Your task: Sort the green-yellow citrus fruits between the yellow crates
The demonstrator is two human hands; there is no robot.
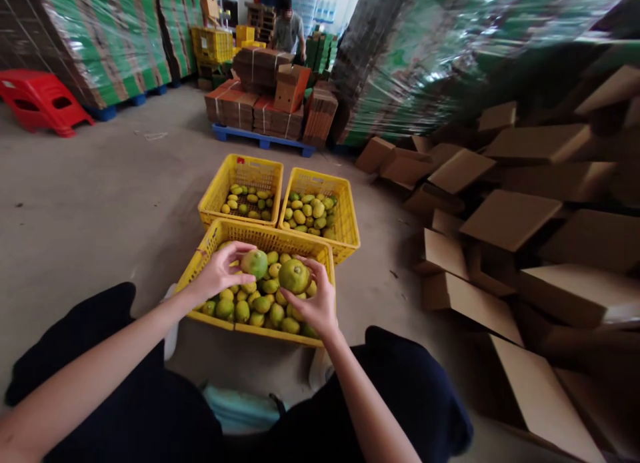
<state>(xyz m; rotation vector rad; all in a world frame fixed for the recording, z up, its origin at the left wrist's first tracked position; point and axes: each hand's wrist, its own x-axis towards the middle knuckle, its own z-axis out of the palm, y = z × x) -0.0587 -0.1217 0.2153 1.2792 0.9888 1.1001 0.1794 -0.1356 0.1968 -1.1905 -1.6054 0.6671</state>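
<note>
My left hand (pixel 226 271) grips a green fruit (pixel 255 264) between thumb and fingers. A second, yellow-green fruit (pixel 294 276) is in my right hand (pixel 318 297), a little to the right of the first. The two fruits are apart, both held above the near yellow crate (pixel 280 335), which holds many yellow and green fruits. Behind it stand two more yellow crates side by side: the back left crate (pixel 204 205) has several scattered fruits, and the back right crate (pixel 350 231) has a pile on its left side.
Open cardboard boxes (pixel 510 219) lie heaped on the right. Beyond the crates, a blue pallet (pixel 264 141) bears flattened cartons, with a person (pixel 290 29) behind it. A red stool (pixel 45 101) and wrapped stacks (pixel 125 43) stand at the left.
</note>
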